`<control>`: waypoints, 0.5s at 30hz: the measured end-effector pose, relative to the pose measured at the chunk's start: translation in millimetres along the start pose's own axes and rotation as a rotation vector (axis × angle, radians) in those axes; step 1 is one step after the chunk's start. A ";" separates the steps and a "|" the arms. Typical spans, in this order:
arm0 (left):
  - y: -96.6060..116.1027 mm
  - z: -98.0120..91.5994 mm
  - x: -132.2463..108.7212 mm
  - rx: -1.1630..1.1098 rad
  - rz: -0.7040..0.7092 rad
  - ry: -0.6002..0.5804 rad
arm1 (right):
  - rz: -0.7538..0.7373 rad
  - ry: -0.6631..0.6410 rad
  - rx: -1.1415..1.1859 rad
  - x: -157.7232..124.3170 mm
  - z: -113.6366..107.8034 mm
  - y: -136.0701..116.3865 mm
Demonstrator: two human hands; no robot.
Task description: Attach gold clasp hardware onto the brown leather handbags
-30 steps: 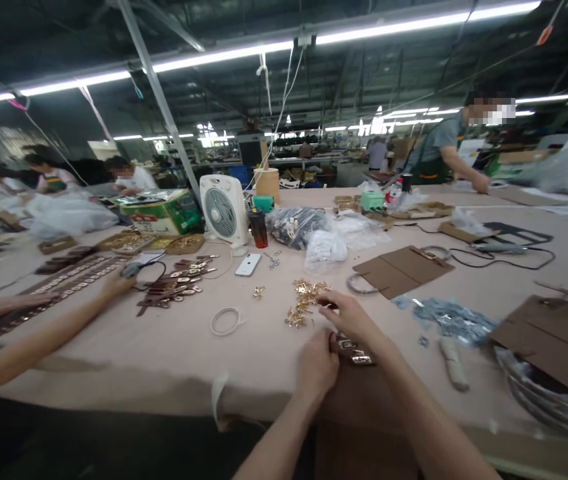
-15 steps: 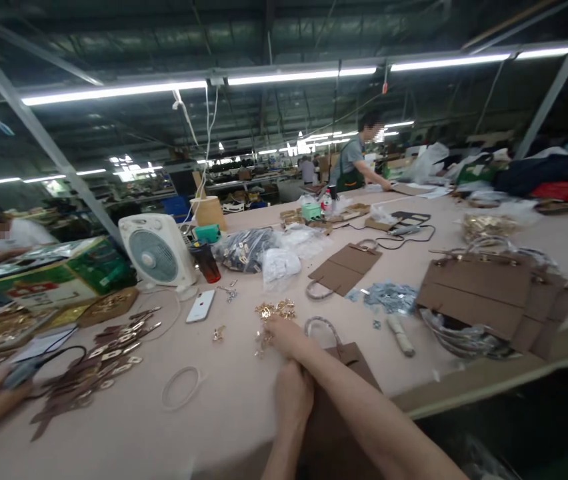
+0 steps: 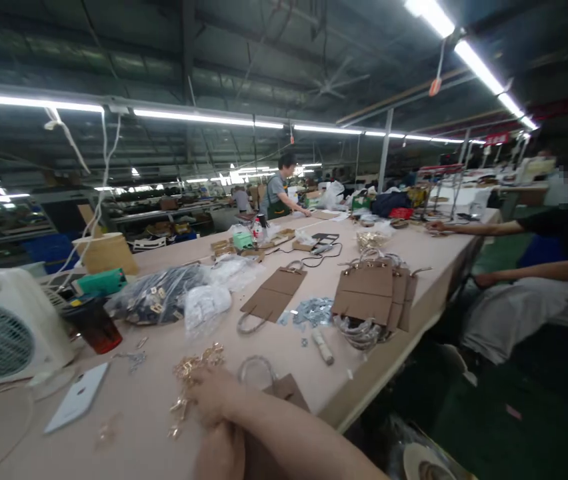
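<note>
My right hand [image 3: 214, 393] reaches across into a small pile of gold metal fittings [image 3: 199, 360], fingers bent down and closed among them. Which piece they grip is partly hidden. Below the right forearm, my left hand [image 3: 220, 450] is smeared, and its fingers are hidden. It lies against a brown bag panel [image 3: 289, 393] with a looped handle [image 3: 257, 363], partly covered by my forearm. Farther along the table lies another brown bag panel [image 3: 275, 293] with handles at both ends.
A white phone [image 3: 78, 397], a dark cup [image 3: 95, 325] and a fan [image 3: 9, 327] stand at left. Ahead are a plastic bag of fittings [image 3: 157, 297], bluish pieces [image 3: 314, 311], a cloth roll [image 3: 323, 348] and stacked brown panels [image 3: 364, 287]. A seated person [image 3: 564, 267] is at right.
The view has swung right and closer, so the table things shift left and the seated person comes into view. My right hand stays at the gold fittings; my left stays beneath it.
</note>
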State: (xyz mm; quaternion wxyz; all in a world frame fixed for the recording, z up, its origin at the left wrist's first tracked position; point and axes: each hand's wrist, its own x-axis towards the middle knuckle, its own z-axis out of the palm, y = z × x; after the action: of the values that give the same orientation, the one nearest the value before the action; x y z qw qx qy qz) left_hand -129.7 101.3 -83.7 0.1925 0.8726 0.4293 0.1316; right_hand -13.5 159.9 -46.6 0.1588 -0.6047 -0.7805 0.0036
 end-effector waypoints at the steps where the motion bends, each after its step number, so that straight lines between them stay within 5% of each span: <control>1: -0.5 0.9 1.9 0.002 0.011 0.003 | -0.030 -0.011 0.033 -0.7 0.7 3.5; 3: -1.6 2.9 5.9 0.007 0.012 -0.006 | -0.012 0.043 0.123 -5.3 -0.2 9.7; 6: -2.8 5.7 8.9 0.007 0.018 -0.024 | 0.213 0.214 0.193 -16.6 -3.7 16.2; 10: 4.2 2.4 -1.1 -0.042 0.035 0.045 | 0.521 0.151 0.183 -27.2 -6.5 25.2; 15: 24.2 -12.3 -18.0 -0.050 -0.004 0.073 | 0.434 0.138 0.261 -22.1 -2.7 43.1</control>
State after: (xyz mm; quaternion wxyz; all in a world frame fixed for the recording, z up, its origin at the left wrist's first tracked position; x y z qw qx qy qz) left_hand -128.4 76.2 -63.1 0.1987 0.8612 0.4344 0.1735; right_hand 32.7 150.1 -58.0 0.2839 -0.7311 -0.6127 0.0970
